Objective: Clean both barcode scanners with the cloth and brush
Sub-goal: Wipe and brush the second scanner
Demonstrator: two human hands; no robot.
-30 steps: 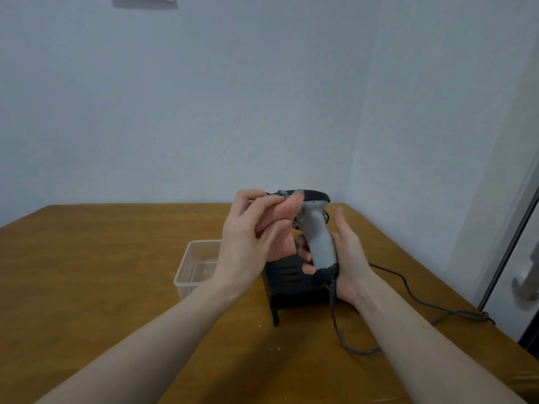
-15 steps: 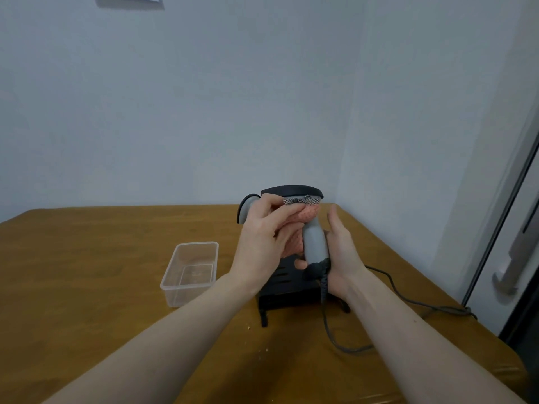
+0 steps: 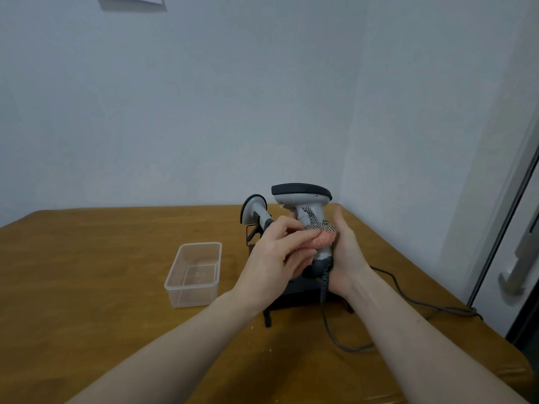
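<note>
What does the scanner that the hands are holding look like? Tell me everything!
The light grey plastic barcode scanner with the dark top is shaped like a pistol. It stands upright above the black stand on the wooden table. Its wide head points left. The right hand holds the handle from behind, and the left hand presses a pink checked cloth against the handle's front. A coiled grey cable hangs from the dark base of the handle.
</note>
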